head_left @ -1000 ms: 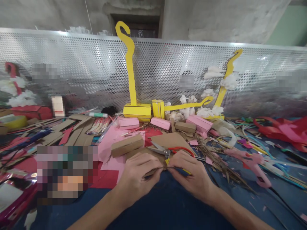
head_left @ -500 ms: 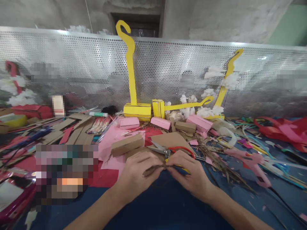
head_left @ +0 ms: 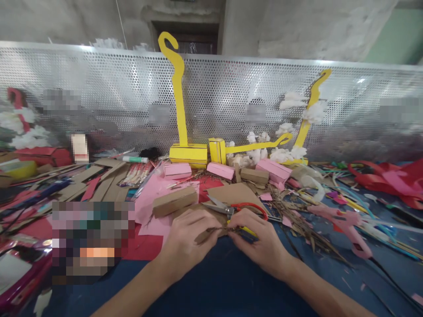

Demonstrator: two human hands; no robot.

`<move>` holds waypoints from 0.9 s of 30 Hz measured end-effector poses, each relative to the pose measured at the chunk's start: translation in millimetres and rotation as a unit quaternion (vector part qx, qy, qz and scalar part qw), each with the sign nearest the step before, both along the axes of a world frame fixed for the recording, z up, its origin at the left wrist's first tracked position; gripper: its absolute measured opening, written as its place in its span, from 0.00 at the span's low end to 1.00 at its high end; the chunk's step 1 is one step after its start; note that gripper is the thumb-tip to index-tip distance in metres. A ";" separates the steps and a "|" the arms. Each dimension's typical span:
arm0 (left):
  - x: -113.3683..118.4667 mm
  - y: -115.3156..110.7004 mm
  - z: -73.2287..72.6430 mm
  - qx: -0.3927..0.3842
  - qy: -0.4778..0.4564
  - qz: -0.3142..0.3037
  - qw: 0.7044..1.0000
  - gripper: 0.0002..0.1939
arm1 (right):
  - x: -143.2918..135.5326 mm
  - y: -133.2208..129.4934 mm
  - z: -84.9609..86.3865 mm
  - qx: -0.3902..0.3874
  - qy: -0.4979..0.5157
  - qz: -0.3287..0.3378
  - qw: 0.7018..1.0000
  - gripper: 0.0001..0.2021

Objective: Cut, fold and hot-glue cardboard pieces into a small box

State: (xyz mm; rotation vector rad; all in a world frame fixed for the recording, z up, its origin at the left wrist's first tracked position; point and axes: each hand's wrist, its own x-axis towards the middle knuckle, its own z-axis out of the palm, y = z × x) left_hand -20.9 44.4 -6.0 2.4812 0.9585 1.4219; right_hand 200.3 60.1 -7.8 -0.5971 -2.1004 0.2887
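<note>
In the head view my left hand [head_left: 190, 240] is closed on a small brown cardboard piece [head_left: 204, 236], whose dark, rough edge shows between the fingers. My right hand [head_left: 261, 237] pinches at the far end of the same dark edge, fingertips close to the left ones. Exactly what the right fingertips grip is partly hidden. Scissors [head_left: 249, 206] with red handles lie just beyond both hands, blades parted. Behind my left hand rests a brown cardboard box [head_left: 174, 202], beside a flat cardboard sheet [head_left: 236, 193]. Something yellow [head_left: 248, 232] shows under my right hand.
Yellow paper hooks on box bases [head_left: 188, 152] stand along a perforated metal panel [head_left: 218, 101]. Small pink boxes [head_left: 177, 170] sit in front. A pink glue gun [head_left: 346, 224] with a cord lies right, near brown twigs [head_left: 317, 237]. Cardboard strips [head_left: 112, 180] crowd the left.
Both hands stay together at the cardboard piece, with only slight finger movement. The whole view has shifted a little; the scissors and boxes lie as before.
</note>
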 end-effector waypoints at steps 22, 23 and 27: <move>1.6 0.6 0.6 -0.005 -0.027 -0.004 1.000 0.07 | 0.4 1.7 0.4 0.014 0.033 -0.020 0.999 0.09; 1.1 0.7 1.3 0.003 -0.027 -0.002 1.000 0.07 | 1.5 1.6 0.2 0.013 0.035 -0.026 0.999 0.09; 0.2 0.7 2.3 0.021 -0.031 0.000 0.999 0.08 | 3.2 0.6 -1.0 0.015 0.035 -0.031 0.999 0.09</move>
